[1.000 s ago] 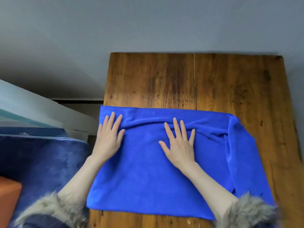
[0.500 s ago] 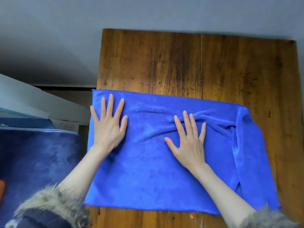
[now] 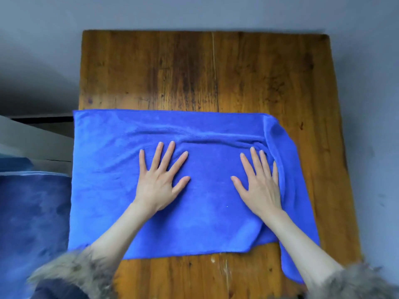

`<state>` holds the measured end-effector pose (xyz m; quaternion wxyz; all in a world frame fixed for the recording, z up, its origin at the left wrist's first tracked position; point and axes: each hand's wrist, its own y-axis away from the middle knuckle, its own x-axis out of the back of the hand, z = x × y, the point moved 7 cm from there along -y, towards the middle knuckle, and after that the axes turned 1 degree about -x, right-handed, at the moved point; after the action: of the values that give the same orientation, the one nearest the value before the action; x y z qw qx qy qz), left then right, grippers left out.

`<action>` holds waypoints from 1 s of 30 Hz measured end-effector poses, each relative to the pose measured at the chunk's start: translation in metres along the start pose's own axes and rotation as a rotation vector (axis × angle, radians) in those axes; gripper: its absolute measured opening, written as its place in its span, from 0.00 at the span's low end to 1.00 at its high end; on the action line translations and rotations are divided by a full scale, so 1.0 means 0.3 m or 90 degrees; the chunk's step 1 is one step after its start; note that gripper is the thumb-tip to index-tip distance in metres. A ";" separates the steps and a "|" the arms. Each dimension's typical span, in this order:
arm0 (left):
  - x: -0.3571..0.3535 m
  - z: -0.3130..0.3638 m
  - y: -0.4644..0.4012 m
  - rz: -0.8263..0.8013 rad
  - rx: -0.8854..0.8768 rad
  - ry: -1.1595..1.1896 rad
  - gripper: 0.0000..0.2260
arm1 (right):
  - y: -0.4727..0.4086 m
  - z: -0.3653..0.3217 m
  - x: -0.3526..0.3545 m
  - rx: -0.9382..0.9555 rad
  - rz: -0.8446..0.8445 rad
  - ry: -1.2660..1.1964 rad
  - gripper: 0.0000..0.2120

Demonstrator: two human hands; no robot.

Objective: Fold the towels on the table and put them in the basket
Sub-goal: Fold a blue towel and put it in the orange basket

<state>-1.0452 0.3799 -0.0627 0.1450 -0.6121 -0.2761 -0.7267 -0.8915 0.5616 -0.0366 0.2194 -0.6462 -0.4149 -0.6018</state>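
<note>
A blue towel (image 3: 112,186) lies folded across the near half of the wooden table (image 3: 194,72), its left edge hanging slightly past the table's side. My left hand (image 3: 160,182) presses flat on the towel's middle with fingers spread. My right hand (image 3: 260,182) presses flat further right, its fingertips against a raised crease near the towel's right end. A narrower under-layer of the towel sticks out along the right edge and runs down toward my right sleeve. No basket is in view.
The table's far half is bare wood, with grey floor beyond and to the right. A dark blue upholstered seat (image 3: 32,216) and a pale ledge (image 3: 28,139) stand left of the table. Fur cuffs (image 3: 75,275) cover both wrists' sleeves at the bottom.
Both hands have slid rightward over the towel: the left from the left end to the middle, the right from the middle toward the right end. The wrinkles look flatter.
</note>
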 end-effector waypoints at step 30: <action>-0.033 0.595 -0.012 -0.026 -0.026 0.017 0.27 | 0.000 0.684 0.247 -0.277 0.141 -0.215 0.12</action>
<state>-0.9005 0.4848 -0.0555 0.1210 -0.5996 -0.2718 -0.7429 -0.7743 0.7425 -0.0023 0.0677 -0.8105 -0.2336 -0.5328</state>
